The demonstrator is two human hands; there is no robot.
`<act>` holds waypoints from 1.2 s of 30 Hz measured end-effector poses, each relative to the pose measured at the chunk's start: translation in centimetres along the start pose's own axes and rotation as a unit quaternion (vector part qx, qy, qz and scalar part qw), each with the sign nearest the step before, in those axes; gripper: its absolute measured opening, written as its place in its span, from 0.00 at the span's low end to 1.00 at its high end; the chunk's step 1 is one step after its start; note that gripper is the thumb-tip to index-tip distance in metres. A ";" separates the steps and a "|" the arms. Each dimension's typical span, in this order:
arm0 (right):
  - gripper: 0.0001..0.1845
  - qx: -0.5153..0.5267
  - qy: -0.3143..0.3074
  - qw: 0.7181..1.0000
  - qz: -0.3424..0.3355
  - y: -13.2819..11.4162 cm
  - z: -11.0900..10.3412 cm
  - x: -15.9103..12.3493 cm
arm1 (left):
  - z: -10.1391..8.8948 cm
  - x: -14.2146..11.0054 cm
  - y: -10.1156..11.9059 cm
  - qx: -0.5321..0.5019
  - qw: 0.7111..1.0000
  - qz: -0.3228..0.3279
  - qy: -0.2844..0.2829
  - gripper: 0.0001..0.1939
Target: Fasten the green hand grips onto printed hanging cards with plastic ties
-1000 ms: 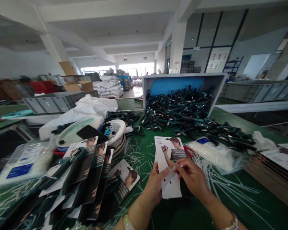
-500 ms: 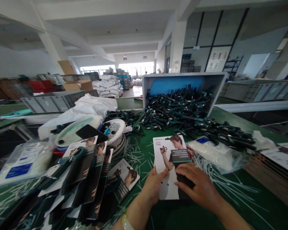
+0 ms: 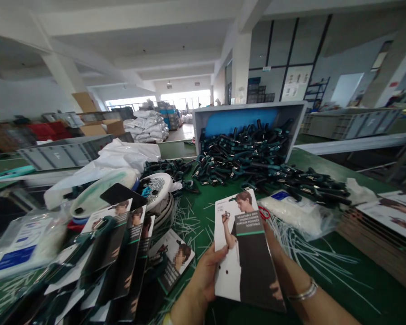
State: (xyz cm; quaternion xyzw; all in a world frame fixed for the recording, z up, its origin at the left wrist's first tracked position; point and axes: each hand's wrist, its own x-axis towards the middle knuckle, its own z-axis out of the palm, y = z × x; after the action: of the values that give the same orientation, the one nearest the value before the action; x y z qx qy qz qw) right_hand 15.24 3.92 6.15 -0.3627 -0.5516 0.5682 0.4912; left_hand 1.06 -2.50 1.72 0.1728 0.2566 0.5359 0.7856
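Note:
My left hand (image 3: 206,273) is closed on the left edge of a printed backing card (image 3: 257,257), thumb across its front. The card is tilted, its grip strengthener print facing me. My right forearm (image 3: 289,268), with a metal bracelet, reaches behind the card's right side; the fingers of that hand are hidden. To the left lies a pile of cards with dark green grip strengtheners (image 3: 104,225) on them. A single card (image 3: 171,257) with a dark piece on it rests between that pile and my left hand.
A grey crate (image 3: 301,122) on its side spills many grip strengtheners (image 3: 243,158) onto the green table. White cable ties (image 3: 301,243) fan out at right, near red-handled scissors (image 3: 264,212) and a plastic bag (image 3: 287,210). More cards (image 3: 395,212) are stacked far right. A white tub (image 3: 159,189) holds small metal parts.
The card has been raised and tilted nearer to me in my left hand. My right hand has gone from the card's front to behind it. The view has shifted slightly.

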 end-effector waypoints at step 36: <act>0.11 -0.412 -0.169 0.878 -0.176 -4.6 2.8 -2.2 | -2.0 -0.2 -0.2 -0.106 0.991 0.024 -0.082 0.03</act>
State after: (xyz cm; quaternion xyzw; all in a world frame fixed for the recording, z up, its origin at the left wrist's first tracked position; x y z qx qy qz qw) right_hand 13.83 0.61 10.71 -0.3276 -0.8651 0.2464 0.2892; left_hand -0.04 -2.72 0.01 0.1383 0.1286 0.5626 0.8049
